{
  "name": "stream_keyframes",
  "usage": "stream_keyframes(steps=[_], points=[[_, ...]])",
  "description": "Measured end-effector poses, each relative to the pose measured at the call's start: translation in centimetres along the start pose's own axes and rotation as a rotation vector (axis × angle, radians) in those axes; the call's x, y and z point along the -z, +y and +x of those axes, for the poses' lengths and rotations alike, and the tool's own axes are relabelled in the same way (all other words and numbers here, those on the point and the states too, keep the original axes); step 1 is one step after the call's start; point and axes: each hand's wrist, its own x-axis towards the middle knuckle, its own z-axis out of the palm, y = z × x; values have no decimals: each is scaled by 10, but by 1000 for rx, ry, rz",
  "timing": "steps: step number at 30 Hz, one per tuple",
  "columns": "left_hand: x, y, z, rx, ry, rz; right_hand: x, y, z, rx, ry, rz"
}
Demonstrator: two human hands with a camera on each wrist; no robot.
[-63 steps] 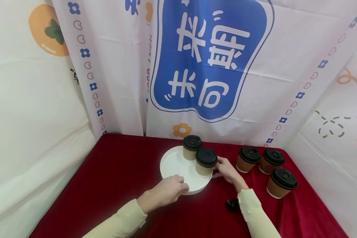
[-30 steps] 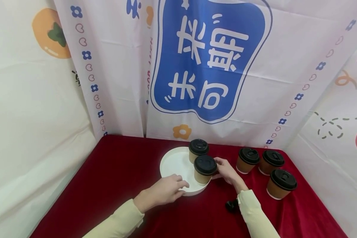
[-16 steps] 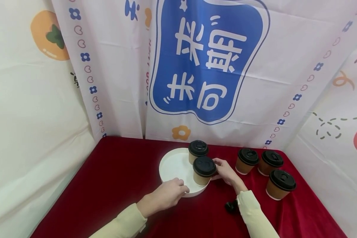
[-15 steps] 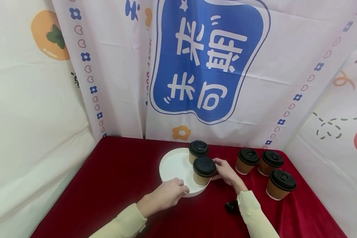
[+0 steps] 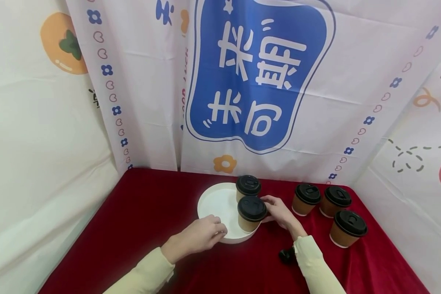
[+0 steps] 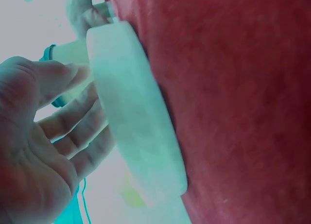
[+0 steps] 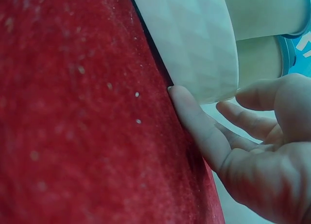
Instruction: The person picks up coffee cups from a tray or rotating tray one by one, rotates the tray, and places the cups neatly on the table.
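A round white tray [image 5: 214,204] carries two lidded paper coffee cups: a rear cup [image 5: 248,185] and a front cup [image 5: 250,212], both pale brown with black lids. At the tray's front left is my left hand [image 5: 200,234]. Its fingertips reach over the rim and are partly hidden behind the wall in the left wrist view. On the other side, my right hand [image 5: 279,211] lies against the wall, near the front cup. In the right wrist view, one straight finger [image 7: 197,119] touches the wall's base and another fingertip is right at the rim.
Several darker brown lidded cups stand at the right: one cup [image 5: 305,199], a second cup [image 5: 335,201] and a nearer cup [image 5: 347,228]. A small black object [image 5: 286,255] lies by the right sleeve. Printed cloth [image 5: 150,81] hangs behind the red table [image 5: 158,196].
The tray has turned, carrying the rear cup right and the front cup nearer and slightly left. My left hand has lifted, spread, come back and shifted left. My right hand has barely moved.
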Motion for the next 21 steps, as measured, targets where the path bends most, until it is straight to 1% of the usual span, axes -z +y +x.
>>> stream_keyframes(steps=[5,10,14,18,21], points=[[14,-6,4,44,61,-18,1,1,0,11,-10,-3],[34,-13,9,129,110,-19,1,3,2,4,-9,0],[48,-18,13,209,163,-50,1,4,2,8,-16,-3],[55,-23,17,235,227,-128,2,3,1,6,-14,-4],[54,-31,20,251,277,-168,1,2,1,-5,-7,0]])
